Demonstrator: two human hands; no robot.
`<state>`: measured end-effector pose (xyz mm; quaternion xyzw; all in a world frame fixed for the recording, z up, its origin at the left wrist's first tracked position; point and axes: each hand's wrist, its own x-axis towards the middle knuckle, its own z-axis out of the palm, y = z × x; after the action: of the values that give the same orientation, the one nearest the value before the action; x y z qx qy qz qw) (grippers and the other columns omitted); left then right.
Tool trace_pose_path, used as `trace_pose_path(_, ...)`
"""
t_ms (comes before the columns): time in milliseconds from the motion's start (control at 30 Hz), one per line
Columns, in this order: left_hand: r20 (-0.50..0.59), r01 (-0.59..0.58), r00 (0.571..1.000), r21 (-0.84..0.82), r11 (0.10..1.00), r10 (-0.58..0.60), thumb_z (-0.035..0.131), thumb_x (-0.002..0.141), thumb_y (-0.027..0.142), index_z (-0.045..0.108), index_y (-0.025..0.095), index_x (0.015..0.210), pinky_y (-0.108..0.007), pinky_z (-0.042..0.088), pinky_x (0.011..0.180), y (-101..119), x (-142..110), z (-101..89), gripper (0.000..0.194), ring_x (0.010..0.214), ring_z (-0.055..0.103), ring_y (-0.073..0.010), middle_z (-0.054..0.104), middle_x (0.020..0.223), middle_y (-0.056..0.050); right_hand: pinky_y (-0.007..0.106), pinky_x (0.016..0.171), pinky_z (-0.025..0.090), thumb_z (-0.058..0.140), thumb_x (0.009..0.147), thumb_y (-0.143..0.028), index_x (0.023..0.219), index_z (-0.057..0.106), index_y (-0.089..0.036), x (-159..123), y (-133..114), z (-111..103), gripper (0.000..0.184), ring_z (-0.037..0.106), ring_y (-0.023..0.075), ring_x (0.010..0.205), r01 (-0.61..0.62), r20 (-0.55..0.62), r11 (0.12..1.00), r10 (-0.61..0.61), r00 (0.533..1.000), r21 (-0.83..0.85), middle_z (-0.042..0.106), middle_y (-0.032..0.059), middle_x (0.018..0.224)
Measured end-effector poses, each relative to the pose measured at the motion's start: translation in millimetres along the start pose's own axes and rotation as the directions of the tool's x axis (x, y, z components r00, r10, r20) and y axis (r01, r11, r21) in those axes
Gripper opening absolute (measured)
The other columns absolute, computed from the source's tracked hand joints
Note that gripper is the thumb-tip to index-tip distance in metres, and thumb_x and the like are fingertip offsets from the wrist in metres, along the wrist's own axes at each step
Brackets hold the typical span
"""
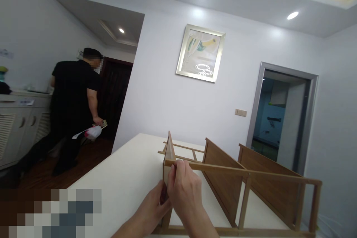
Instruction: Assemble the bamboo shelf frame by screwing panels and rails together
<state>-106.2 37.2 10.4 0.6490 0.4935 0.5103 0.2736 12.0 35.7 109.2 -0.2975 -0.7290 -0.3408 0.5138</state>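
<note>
"Head view, nearest entries?"

"Left hand (152,206), low at the near left corner of a wooden shelf unit (223,184); fingers curled, partly hidden behind the right hand (185,186); closed on anything or not: cannot tell."

"And the right?"

"Just above and beside the left, against the same corner; fingers bent and bunched close together; clamped on the wood or on something smaller: cannot tell."

"Condition of the unit?"

"Brown; resting on a white table (119,182); slim rails (217,167), with broad panels (273,189) on edge and set apart from one another."

"Beyond the table?"

"Off to the left, one person (75,85) in black, leaning forward, carrying a white-and-pink bundle (93,132). Alongside, a pale cabinet (25,126) with louvred fronts. Farther back, a dark door (115,85)."

"Far wall (167,104)?"

"One framed picture (200,52), hung high; one switch plate (240,112), lower right; one grey-framed doorway (290,119) beside it."
</note>
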Motion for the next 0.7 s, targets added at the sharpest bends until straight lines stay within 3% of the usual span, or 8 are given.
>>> trace_pose_path(133, 0.009, -0.001, 1.0, 0.034, 0.999, 0.001, 0.058, 0.083, 0.056, 0.049, 0.02, 0.083, -0.03, 0.039, 0.068, -0.1, -0.4, -0.5, 0.038, 0.074, 0.048, -0.0169, 0.06, 0.084, -0.003, 0.029, 0.049, 0.03, 0.04, 0.097, -0.016, 0.082, 0.047, -0.021, 1.0, 0.4, -0.2, 0.017, 0.047, 0.0147, 0.054, 0.009, -0.012, 1.0, -0.009, 1.0, -0.018, 0.051, -0.0003, 0.068)
trace_pose_path(433, 0.006, 0.006, 1.0, 0.055, 0.998, -0.006, 0.056, 0.084, 0.058, 0.046, 0.021, 0.084, -0.029, 0.037, 0.067, -3.9, -0.9, -0.3, 0.038, 0.071, 0.046, -0.0162, 0.054, 0.077, 0.001, 0.031, 0.049, 0.022, 0.04, 0.1, -0.02, 0.073, 0.044, -0.023, 0.0, 2.2, 6.1, 0.028, 0.044, 0.0148, 0.051, 0.016, -0.009, 0.994, -0.017, 1.0, -0.105, 0.047, -0.0019, 0.059)
trace_pose_path(700, 0.004, -0.009, 1.0, 0.032, 0.999, 0.009, 0.057, 0.084, 0.057, 0.051, 0.019, 0.09, -0.029, 0.037, 0.065, -0.2, -2.2, -0.8, 0.039, 0.071, 0.046, -0.0162, 0.055, 0.077, 0.0, 0.029, 0.051, 0.025, 0.044, 0.1, -0.028, 0.078, 0.046, -0.022, 0.9, 0.9, -1.6, 0.024, 0.045, 0.0147, 0.053, -0.034, 0.011, 0.999, 0.034, 0.999, -0.023, 0.051, -0.0015, 0.064)
